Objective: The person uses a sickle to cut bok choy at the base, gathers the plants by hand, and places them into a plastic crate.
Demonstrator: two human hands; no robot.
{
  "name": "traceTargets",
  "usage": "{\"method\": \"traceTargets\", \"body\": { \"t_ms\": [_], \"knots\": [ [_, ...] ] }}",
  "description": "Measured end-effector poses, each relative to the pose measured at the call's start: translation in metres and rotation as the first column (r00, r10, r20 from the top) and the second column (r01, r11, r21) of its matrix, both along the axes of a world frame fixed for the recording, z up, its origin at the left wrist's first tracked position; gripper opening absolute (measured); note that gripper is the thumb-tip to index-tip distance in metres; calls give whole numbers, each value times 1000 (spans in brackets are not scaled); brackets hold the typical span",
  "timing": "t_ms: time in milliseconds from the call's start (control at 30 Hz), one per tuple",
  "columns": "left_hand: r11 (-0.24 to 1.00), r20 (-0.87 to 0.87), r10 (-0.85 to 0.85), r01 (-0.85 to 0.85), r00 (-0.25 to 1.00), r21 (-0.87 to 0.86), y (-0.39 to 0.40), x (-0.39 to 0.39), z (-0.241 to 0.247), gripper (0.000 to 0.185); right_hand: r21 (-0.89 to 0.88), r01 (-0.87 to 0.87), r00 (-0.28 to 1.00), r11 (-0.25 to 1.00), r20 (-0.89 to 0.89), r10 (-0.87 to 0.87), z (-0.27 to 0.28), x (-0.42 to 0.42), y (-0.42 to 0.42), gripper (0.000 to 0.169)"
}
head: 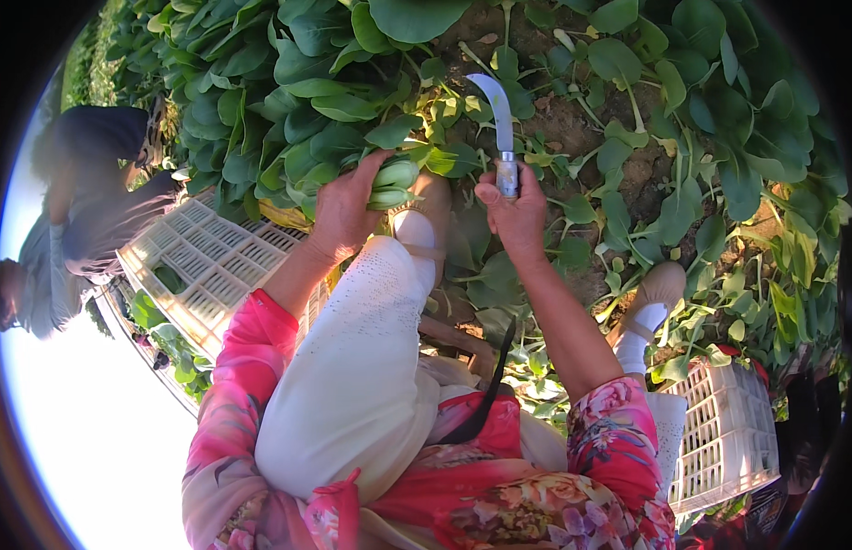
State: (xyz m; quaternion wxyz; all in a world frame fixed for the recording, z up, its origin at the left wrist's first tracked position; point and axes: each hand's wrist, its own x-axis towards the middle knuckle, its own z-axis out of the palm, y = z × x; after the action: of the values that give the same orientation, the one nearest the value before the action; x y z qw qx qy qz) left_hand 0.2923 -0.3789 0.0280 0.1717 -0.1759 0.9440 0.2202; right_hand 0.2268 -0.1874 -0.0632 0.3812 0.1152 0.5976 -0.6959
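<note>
My left hand (350, 206) grips a bunch of leafy greens (395, 180), which looks like bok choy, by its pale green stalks. The stalk ends point right, towards my other hand, and the leaves spread to the left. In my right hand (515, 213) is a knife with a curved, hooked blade (498, 110), held upright by its handle with a metal collar (507, 175). The blade is apart from the bunch, over soil and loose leaves. Most of the handle is hidden in my fingers.
Dense leafy plants (288, 89) grow at the upper left. Cut leaves litter the soil (646, 172) on the right. A white plastic crate (206, 254) stands left, another crate (728, 433) lower right. Another person (103, 185) bends at the far left. My shoes (663, 283) rest among leaves.
</note>
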Motion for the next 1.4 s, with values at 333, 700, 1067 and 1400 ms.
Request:
{"method": "traceTargets", "body": {
  "t_ms": [333, 700, 1067, 1400],
  "knots": [
    [823, -16, 305, -255, 952, 507, 42, -15, 28, 66, -225, 360, 898, 906, 348, -270, 28, -21, -36, 41],
    [821, -318, -6, 186, 948, 539, 32, -61, 99, 58, -269, 318, 938, 909, -48, -343, 82, -56, 5, 49],
    [898, -312, -238, 330, 920, 289, 64, -57, 36, 39, -347, 440, 884, 828, 330, -331, 79, -41, 18, 33],
    [928, 42, -366, 361, 930, 96, 26, -55, 70, 67, 614, 19, 563, 789, -659, 499, 30, -77, 37, 40]
  ]
}}
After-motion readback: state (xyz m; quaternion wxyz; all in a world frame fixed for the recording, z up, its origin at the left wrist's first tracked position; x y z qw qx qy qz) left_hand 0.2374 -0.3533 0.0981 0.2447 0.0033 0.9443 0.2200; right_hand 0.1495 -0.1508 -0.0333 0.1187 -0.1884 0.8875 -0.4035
